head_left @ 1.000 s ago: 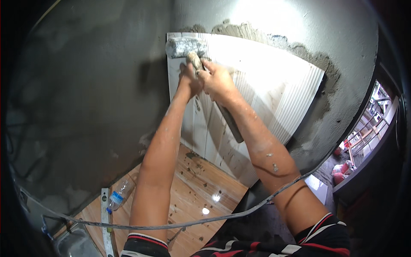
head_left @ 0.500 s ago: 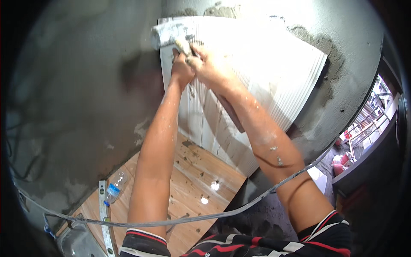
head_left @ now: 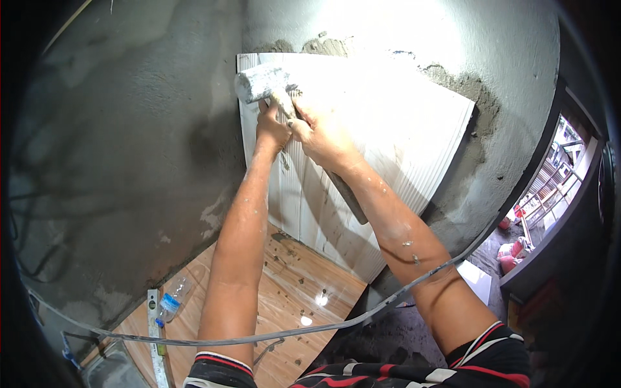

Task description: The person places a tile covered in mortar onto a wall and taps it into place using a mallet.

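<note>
A mallet with a smeared whitish cylindrical head (head_left: 262,83) lies against the upper left corner of a large white ribbed tile (head_left: 407,155) on the wall. My right hand (head_left: 325,134) is wrapped round its handle, close below the head. From under this hand the dark lower end of the handle slants down to the right, across the tile. My left hand (head_left: 274,132) is closed on the handle's other side, near the tile's left edge. Part of its grip is hidden behind the handle and my right hand.
A grey cable (head_left: 259,337) sags across in front of my forearms. Below, a wood-look board (head_left: 317,278) with mortar crumbs bears a spirit level (head_left: 154,323) and a plastic bottle (head_left: 169,305). Wet mortar (head_left: 479,103) borders the tile. A doorway (head_left: 550,181) opens at the right.
The whole scene sits somewhat lower in the picture at the top. Both hands keep their hold on the mallet, whose head remains by the tile's upper left corner.
</note>
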Action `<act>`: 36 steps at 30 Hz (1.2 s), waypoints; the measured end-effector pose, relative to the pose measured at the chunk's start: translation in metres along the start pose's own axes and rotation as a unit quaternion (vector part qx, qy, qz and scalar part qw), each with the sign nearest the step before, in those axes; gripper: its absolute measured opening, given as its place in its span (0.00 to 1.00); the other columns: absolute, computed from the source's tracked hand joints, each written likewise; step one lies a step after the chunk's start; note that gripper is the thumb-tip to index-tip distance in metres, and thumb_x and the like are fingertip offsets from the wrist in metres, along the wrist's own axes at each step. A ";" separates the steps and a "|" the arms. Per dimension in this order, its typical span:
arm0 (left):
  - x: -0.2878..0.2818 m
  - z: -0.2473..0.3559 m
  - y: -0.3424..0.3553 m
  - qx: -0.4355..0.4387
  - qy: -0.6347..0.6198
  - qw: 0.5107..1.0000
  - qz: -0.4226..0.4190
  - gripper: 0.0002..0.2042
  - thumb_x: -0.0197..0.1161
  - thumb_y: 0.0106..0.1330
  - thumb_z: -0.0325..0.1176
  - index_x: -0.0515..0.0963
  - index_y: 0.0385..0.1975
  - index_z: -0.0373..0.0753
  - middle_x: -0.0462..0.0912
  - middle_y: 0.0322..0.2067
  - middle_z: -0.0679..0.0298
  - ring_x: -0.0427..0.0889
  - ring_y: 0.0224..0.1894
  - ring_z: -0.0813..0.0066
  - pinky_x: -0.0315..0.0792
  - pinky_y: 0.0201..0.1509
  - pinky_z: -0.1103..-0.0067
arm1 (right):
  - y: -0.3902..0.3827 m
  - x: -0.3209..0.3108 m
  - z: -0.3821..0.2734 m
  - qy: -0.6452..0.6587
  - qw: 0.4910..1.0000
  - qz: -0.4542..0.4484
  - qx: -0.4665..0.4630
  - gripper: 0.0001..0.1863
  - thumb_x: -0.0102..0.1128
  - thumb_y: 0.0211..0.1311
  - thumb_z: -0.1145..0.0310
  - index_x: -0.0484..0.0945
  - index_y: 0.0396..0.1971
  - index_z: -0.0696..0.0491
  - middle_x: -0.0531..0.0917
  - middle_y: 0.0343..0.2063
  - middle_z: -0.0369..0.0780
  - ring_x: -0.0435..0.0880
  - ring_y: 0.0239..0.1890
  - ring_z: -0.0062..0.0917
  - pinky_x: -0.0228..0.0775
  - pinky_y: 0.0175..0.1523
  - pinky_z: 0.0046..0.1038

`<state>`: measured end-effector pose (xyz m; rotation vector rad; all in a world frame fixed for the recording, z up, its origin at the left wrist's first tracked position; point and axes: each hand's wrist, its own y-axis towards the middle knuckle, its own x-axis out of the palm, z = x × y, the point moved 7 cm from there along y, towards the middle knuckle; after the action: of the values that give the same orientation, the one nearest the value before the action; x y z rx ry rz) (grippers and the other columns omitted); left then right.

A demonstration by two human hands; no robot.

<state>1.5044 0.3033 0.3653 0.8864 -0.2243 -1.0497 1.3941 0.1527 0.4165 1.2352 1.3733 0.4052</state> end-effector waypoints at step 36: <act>0.009 -0.046 0.006 0.040 -0.018 0.998 -0.038 0.34 0.68 0.63 0.44 0.65 0.68 0.43 0.57 0.70 0.29 0.72 0.64 0.33 0.69 0.70 0.56 | 0.029 0.033 0.007 0.084 0.989 -0.046 0.111 0.25 0.54 0.71 0.66 0.73 0.63 0.63 0.85 0.42 0.51 0.85 0.43 0.31 0.76 0.54 0.33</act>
<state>1.5384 0.3212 0.3374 0.9544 -0.2671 -1.1340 1.4209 0.1884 0.4218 1.3366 1.6483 0.3038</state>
